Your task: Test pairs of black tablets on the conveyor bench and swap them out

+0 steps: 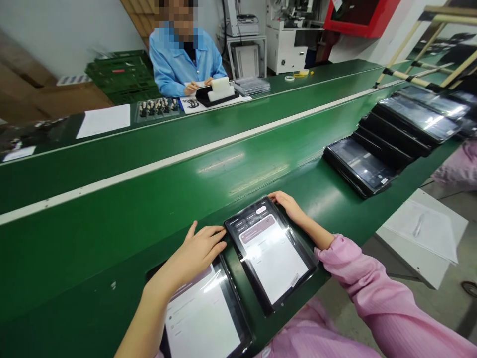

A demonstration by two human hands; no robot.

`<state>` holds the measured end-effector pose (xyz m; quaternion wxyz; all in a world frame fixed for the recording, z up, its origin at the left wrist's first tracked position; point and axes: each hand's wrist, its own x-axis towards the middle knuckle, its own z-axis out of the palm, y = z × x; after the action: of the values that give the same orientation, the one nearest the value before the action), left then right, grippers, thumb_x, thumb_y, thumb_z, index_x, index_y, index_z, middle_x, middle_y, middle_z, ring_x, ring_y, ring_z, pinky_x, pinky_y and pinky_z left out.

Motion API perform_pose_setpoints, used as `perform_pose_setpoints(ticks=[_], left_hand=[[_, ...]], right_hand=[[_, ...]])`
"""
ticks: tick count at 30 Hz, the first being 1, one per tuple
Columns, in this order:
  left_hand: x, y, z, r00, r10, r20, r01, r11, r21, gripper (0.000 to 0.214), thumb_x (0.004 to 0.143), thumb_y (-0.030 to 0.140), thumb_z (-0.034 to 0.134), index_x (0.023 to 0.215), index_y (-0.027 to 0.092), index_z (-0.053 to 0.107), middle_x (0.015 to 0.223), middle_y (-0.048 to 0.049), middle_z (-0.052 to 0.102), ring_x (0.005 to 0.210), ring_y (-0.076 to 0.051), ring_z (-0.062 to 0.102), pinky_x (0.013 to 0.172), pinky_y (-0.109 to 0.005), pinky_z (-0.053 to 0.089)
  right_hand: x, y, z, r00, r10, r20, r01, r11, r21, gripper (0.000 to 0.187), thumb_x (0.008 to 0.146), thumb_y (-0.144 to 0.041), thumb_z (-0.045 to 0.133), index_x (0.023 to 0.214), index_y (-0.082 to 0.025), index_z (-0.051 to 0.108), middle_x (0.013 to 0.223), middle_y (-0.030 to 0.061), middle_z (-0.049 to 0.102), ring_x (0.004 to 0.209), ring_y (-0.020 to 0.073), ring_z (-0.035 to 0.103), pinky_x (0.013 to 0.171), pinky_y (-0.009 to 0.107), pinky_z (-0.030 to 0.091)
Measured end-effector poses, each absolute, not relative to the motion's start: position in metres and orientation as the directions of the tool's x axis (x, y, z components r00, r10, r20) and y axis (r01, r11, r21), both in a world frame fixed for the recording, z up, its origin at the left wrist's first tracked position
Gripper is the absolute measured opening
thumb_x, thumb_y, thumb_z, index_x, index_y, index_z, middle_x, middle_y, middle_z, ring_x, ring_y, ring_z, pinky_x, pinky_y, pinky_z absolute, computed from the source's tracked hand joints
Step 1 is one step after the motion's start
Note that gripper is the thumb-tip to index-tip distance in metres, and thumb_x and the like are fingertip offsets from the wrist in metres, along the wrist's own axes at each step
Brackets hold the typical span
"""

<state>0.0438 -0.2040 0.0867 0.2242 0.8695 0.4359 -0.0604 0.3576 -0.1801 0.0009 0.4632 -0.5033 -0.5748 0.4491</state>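
Note:
A black tablet (274,253) with a lit white screen lies on the green conveyor belt (112,238) in front of me. My left hand (199,248) rests flat with fingers together, its fingertips touching the tablet's left edge. My right hand (290,208) lies along the tablet's upper right edge, fingers curled round the far corner. A second lit tablet (204,318) lies below my left forearm, partly hidden by it.
A row of overlapping dark tablets (395,139) lies on the belt to the right. Across the belt a person in a blue coat (182,59) works at a white block on a black tray (218,92). Papers (425,228) rest on a grey stand at right.

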Motion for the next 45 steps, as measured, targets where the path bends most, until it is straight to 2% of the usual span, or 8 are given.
perform_pose_setpoints(ticks=[10, 13, 17, 25, 30, 34, 38, 45], left_hand=[[0.032, -0.193, 0.065, 0.62, 0.743, -0.253, 0.784, -0.571, 0.244, 0.052, 0.097, 0.049, 0.028, 0.13, 0.032, 0.064, 0.138, -0.0076, 0.06, 0.133, -0.035, 0.05, 0.116, -0.073, 0.012], [0.018, -0.184, 0.061, 0.561, 0.783, -0.268, 0.828, -0.521, 0.209, 0.059, 0.094, 0.054, 0.028, 0.137, 0.028, 0.059, 0.142, -0.0101, 0.057, 0.134, -0.038, 0.048, 0.114, -0.071, 0.022], [-0.003, -0.177, 0.07, 0.501, 0.78, -0.374, 0.858, -0.394, 0.329, 0.067, 0.09, 0.063, 0.033, 0.137, 0.023, 0.06, 0.136, -0.0096, 0.062, 0.123, -0.033, 0.06, 0.108, -0.046, 0.047], [0.007, -0.181, 0.096, 0.535, 0.712, -0.455, 0.83, -0.342, 0.441, 0.058, 0.091, 0.052, 0.038, 0.134, 0.019, 0.058, 0.129, -0.0099, 0.064, 0.117, -0.025, 0.061, 0.102, -0.034, 0.047], [0.001, -0.188, 0.103, 0.538, 0.702, -0.466, 0.824, -0.319, 0.469, 0.058, 0.091, 0.05, 0.044, 0.14, 0.02, 0.051, 0.136, -0.0101, 0.06, 0.122, -0.025, 0.057, 0.103, -0.032, 0.043], [0.005, -0.198, 0.103, 0.535, 0.686, -0.492, 0.836, -0.349, 0.423, 0.085, 0.076, 0.048, 0.067, 0.151, 0.022, 0.035, 0.128, -0.0102, 0.061, 0.115, -0.028, 0.058, 0.091, -0.031, 0.046], [0.013, -0.197, 0.099, 0.485, 0.721, -0.495, 0.873, -0.365, 0.323, 0.101, 0.067, 0.046, 0.077, 0.153, 0.024, 0.029, 0.125, -0.0105, 0.061, 0.114, -0.03, 0.058, 0.085, -0.03, 0.047], [0.011, -0.181, 0.103, 0.219, 0.933, -0.286, 0.97, -0.175, 0.17, 0.045, 0.094, 0.028, 0.044, 0.138, 0.026, 0.053, 0.122, -0.0048, 0.069, 0.113, -0.026, 0.063, 0.085, -0.032, 0.049]], right_hand=[[0.349, -0.183, 0.019, -0.161, 0.976, 0.147, -0.223, 0.109, -0.969, 0.062, 0.086, -0.08, 0.044, 0.107, -0.025, 0.064, 0.143, 0.0087, 0.054, 0.134, 0.0281, 0.046, 0.112, 0.045, 0.033], [0.354, -0.181, 0.016, -0.127, 0.98, 0.156, -0.074, 0.148, -0.986, 0.068, 0.087, -0.083, 0.036, 0.103, -0.024, 0.064, 0.139, 0.0097, 0.055, 0.131, 0.0287, 0.047, 0.112, 0.046, 0.033], [0.359, -0.184, 0.016, -0.097, 0.968, 0.23, 0.349, 0.25, -0.903, 0.081, 0.088, -0.086, 0.02, 0.106, -0.023, 0.068, 0.122, 0.0119, 0.057, 0.127, 0.0296, 0.044, 0.114, 0.049, 0.028], [0.364, -0.194, 0.024, -0.256, 0.917, 0.305, 0.554, 0.398, -0.731, 0.077, 0.094, -0.078, 0.019, 0.094, -0.031, 0.08, 0.137, 0.0076, 0.045, 0.127, 0.0344, 0.036, 0.112, 0.058, 0.026], [0.372, -0.193, 0.027, -0.206, 0.916, 0.345, 0.523, 0.401, -0.752, 0.071, 0.095, -0.074, 0.026, 0.095, -0.028, 0.079, 0.135, 0.0088, 0.047, 0.123, 0.0339, 0.042, 0.109, 0.054, 0.035], [0.378, -0.194, 0.029, -0.33, 0.908, 0.258, 0.488, 0.398, -0.777, 0.053, 0.088, -0.073, 0.053, 0.102, -0.028, 0.076, 0.136, 0.0106, 0.044, 0.128, 0.0365, 0.041, 0.111, 0.056, 0.033], [0.381, -0.192, 0.022, -0.472, 0.861, 0.189, 0.491, 0.435, -0.755, 0.064, 0.072, -0.07, 0.076, 0.121, -0.03, 0.069, 0.147, 0.0115, 0.031, 0.136, 0.0417, 0.031, 0.113, 0.06, 0.03], [0.39, -0.175, 0.007, -0.114, 0.95, 0.29, 0.497, 0.308, -0.811, 0.044, 0.086, -0.053, 0.064, 0.123, -0.028, 0.065, 0.129, 0.0106, 0.051, 0.12, 0.0317, 0.051, 0.097, 0.05, 0.048]])
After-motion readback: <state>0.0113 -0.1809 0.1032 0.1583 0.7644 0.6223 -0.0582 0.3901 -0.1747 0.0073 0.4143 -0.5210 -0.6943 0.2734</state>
